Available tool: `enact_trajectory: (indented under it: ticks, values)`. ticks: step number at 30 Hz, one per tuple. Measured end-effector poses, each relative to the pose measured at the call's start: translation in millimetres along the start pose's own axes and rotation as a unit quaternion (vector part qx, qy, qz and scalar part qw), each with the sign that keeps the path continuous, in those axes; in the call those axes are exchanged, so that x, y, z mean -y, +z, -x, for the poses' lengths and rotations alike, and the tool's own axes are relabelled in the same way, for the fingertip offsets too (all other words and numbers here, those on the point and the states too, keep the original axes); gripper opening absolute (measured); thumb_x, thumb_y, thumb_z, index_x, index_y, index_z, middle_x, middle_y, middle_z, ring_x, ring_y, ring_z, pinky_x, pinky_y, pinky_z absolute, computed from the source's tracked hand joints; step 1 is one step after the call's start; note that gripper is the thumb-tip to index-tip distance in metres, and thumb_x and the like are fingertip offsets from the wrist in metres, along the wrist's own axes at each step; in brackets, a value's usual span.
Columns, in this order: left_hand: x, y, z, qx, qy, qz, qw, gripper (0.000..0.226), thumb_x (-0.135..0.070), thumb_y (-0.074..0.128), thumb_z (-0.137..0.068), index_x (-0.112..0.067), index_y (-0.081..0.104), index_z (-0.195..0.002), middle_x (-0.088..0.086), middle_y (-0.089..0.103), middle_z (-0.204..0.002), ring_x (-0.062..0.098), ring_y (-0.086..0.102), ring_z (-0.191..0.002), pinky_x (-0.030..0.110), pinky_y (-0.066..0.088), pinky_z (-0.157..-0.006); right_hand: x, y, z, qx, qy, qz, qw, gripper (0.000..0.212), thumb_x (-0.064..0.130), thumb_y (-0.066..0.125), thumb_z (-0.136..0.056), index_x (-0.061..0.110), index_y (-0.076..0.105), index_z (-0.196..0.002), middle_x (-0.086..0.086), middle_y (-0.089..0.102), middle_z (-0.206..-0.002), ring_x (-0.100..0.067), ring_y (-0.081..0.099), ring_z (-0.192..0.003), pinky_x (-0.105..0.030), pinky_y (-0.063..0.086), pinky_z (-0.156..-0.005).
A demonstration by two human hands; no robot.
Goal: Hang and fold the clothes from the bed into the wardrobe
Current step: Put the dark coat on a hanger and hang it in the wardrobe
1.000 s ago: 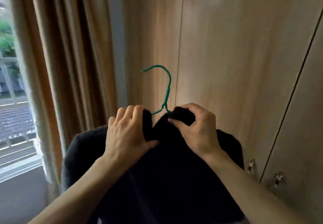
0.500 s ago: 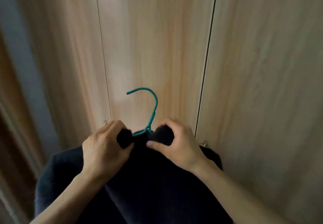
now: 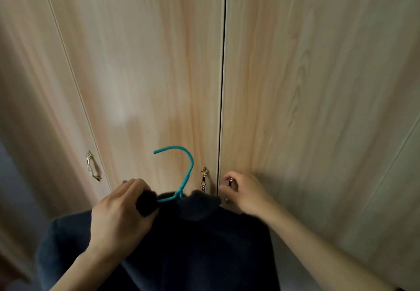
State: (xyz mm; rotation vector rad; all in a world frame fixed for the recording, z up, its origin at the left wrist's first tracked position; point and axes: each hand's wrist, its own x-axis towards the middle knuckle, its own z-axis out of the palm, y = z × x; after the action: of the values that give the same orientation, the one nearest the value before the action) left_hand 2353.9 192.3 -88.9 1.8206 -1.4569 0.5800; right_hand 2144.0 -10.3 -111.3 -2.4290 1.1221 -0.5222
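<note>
Both grips are clamped: left hand (image 3: pixel 118 220) on the dark garment (image 3: pixel 204 245) with its teal hanger (image 3: pixel 189 168), right hand (image 3: pixel 245 193) on the door handle (image 3: pixel 230 179). Next, I think, pull this wardrobe door (image 3: pixel 318 86) open.

Fuzzy dark navy sweater (image 3: pixel 204 245) is hanging on a teal hanger (image 3: pixel 187 177), hook pointing up and curling left, right in front of the wardrobe (image 3: pixel 159 63). Left hand (image 3: pixel 122 213) is gripping its collar with the hanger's arm. The wardrobe's pale wood doors are sitting closed; right hand (image 3: pixel 246 194) is pinching a small handle (image 3: pixel 230 180) on the wardrobe's right door.
</note>
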Motion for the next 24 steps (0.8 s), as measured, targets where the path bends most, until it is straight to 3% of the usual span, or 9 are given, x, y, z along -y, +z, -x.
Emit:
enact_trajectory:
  ticks: [3, 8, 13, 18, 21, 24]
  values:
    - [2.0, 6.3, 6.0, 0.008, 0.019, 0.003, 1.000, 0.030, -0.021, 0.086, -0.061, -0.020, 0.060, -0.076, -0.010, 0.057, -0.072, 0.018, 0.057, -0.062, 0.038, 0.047, -0.046, -5.1, 19.6, -6.3, 0.024, 0.047, 0.037, 0.998, 0.052, 0.047, 0.061, -0.093, 0.024, 0.048, -0.137, -0.003, 0.048, -0.140, -0.024, 0.044, -0.129, -0.042, 0.041, -0.107]
    - [13.5, 4.6, 8.5, 0.016, 0.017, 0.010, 1.000, 0.019, -0.032, 0.070, -0.064, -0.020, 0.061, -0.075, -0.009, 0.058, -0.072, 0.020, 0.059, -0.062, 0.037, 0.046, -0.046, 5.8, 46.6, -13.1, -0.014, 0.063, -0.010, 0.998, 0.058, 0.040, 0.064, -0.090, 0.023, 0.038, -0.139, -0.014, 0.050, -0.134, -0.032, 0.050, -0.122, -0.043, 0.044, -0.099]
    - [35.4, -4.7, 12.1, 0.033, 0.032, 0.031, 0.998, 0.024, -0.044, 0.057, -0.068, -0.022, 0.060, -0.077, -0.009, 0.058, -0.074, 0.019, 0.059, -0.064, 0.035, 0.046, -0.048, 15.2, 52.2, -12.1, -0.054, 0.065, -0.017, 0.996, 0.090, 0.024, 0.070, -0.088, 0.051, 0.006, -0.144, -0.021, 0.051, -0.128, -0.032, 0.062, -0.104, -0.045, 0.049, -0.092]
    - [52.1, -19.6, 18.4, 0.046, 0.052, 0.038, 0.997, 0.020, -0.037, 0.068, -0.065, -0.024, 0.058, -0.076, -0.011, 0.057, -0.074, 0.017, 0.057, -0.063, 0.030, 0.042, -0.045, 32.9, 61.5, -1.5, -0.087, 0.098, -0.004, 0.991, 0.102, 0.026, 0.067, -0.088, 0.066, -0.010, -0.142, -0.020, 0.044, -0.141, -0.036, 0.055, -0.121, -0.053, 0.046, -0.100]
    - [61.6, -28.7, 25.7, 0.053, 0.079, 0.046, 0.994, 0.026, -0.028, 0.080, -0.063, -0.025, 0.057, -0.076, -0.012, 0.055, -0.074, 0.015, 0.055, -0.062, 0.028, 0.039, -0.044, 42.0, 75.4, 16.0, -0.125, 0.108, -0.012, 0.986, 0.102, 0.024, 0.065, -0.089, 0.081, -0.012, -0.127, -0.020, 0.049, -0.130, -0.038, 0.062, -0.107, -0.052, 0.052, -0.088]
    - [68.9, -35.5, 36.1, 0.059, 0.093, 0.061, 0.992, 0.037, -0.021, 0.089, -0.058, -0.023, 0.057, -0.076, -0.011, 0.056, -0.073, 0.017, 0.056, -0.061, 0.030, 0.041, -0.043, 45.6, 85.3, 40.5, -0.144, 0.141, 0.040, 0.979, 0.090, 0.021, 0.060, -0.094, 0.072, 0.000, -0.137, -0.014, 0.053, -0.118, -0.026, 0.063, -0.084, -0.041, 0.056, -0.071]
